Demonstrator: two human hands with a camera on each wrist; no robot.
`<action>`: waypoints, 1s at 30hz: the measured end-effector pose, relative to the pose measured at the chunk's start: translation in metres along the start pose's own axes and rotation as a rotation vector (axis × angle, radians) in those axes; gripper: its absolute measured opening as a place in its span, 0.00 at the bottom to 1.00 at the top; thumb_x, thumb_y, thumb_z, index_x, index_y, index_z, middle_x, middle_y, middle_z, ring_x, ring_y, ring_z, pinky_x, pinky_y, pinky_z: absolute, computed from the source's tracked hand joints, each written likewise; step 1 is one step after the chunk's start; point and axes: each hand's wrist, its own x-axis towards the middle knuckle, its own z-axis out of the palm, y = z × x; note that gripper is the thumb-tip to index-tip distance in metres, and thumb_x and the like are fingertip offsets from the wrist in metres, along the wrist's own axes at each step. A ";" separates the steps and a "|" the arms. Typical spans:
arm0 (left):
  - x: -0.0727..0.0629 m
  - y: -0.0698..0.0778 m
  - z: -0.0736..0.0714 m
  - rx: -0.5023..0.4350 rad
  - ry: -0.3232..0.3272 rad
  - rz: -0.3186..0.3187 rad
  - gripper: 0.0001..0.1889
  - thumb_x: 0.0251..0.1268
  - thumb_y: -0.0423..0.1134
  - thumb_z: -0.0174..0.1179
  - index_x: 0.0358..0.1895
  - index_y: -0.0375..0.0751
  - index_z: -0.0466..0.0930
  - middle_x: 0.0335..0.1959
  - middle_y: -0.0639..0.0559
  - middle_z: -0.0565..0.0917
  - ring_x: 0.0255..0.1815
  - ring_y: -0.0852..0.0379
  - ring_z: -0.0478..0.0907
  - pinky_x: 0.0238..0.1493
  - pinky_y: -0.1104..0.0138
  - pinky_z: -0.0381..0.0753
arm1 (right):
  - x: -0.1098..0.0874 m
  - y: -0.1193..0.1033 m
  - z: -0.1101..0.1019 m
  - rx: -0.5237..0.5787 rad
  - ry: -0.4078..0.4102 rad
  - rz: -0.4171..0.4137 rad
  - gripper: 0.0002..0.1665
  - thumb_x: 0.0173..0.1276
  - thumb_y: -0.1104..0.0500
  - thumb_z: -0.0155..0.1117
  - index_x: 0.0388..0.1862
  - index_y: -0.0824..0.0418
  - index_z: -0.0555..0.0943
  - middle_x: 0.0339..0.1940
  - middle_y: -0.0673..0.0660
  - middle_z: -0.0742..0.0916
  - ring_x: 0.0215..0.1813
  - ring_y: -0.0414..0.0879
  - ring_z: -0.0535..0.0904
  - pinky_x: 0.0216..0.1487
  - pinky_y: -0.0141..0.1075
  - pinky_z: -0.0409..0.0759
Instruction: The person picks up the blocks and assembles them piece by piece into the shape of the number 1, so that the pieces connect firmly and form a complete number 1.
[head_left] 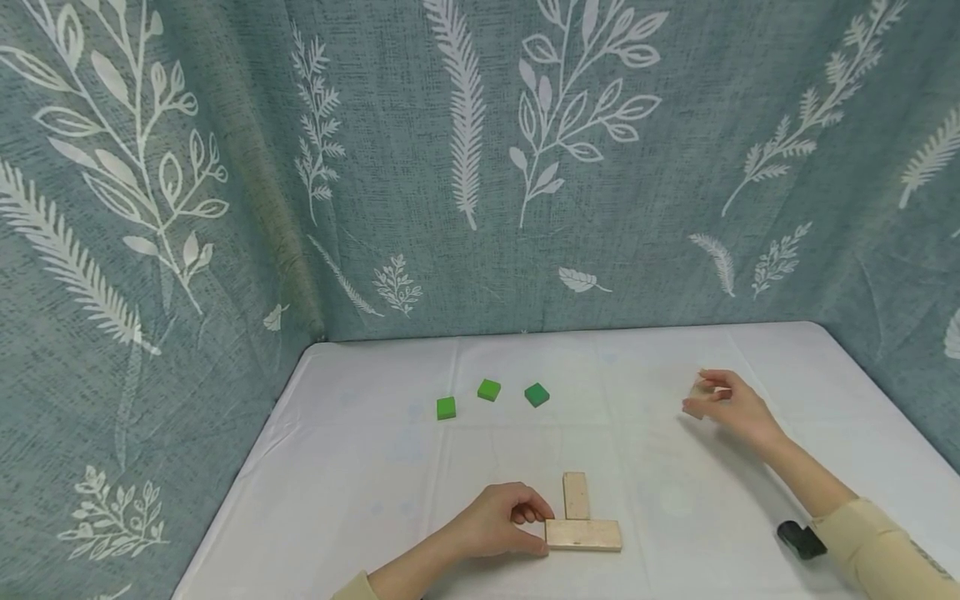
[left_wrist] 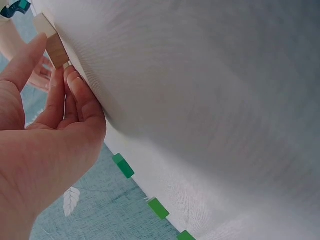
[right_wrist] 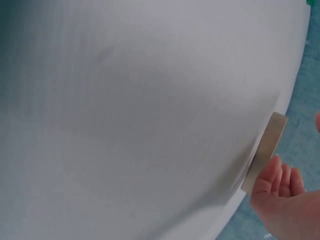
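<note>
My left hand [head_left: 504,523] pinches the left end of a pale wooden block [head_left: 583,535] lying crosswise on the table, thumb on the near edge and fingertips at the far edge. In the left wrist view the block [left_wrist: 53,44] shows between that thumb and the fingers. A second wooden block [head_left: 576,495] lies lengthwise behind it, its near end right at the first block's long side. Farther off to the right, my right hand [head_left: 733,408] grips a third wooden block [right_wrist: 266,149] close over the table; the fingers partly cover it.
Toward the back stand a light green block [head_left: 446,408], another light green block [head_left: 489,390] and a darker green block [head_left: 536,395]. A small black object [head_left: 801,540] sits beside the right forearm. A white cloth covers the table [head_left: 337,467], and a patterned curtain [head_left: 495,275] hangs behind.
</note>
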 end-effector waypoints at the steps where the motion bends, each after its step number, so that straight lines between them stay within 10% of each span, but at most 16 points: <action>1: 0.000 0.000 0.000 0.001 0.000 -0.002 0.14 0.46 0.33 0.76 0.39 0.43 0.84 0.33 0.63 0.79 0.33 0.69 0.71 0.38 0.75 0.72 | 0.001 0.001 -0.001 -0.009 0.004 0.000 0.47 0.66 0.46 0.67 0.73 0.70 0.58 0.65 0.69 0.71 0.58 0.58 0.68 0.45 0.40 0.72; 30: -0.001 0.001 0.001 -0.017 0.001 -0.020 0.14 0.47 0.33 0.76 0.39 0.44 0.84 0.33 0.62 0.79 0.33 0.68 0.71 0.38 0.75 0.72 | 0.014 0.015 -0.006 -0.122 -0.019 -0.031 0.57 0.63 0.48 0.69 0.71 0.81 0.49 0.66 0.83 0.57 0.62 0.75 0.61 0.57 0.63 0.67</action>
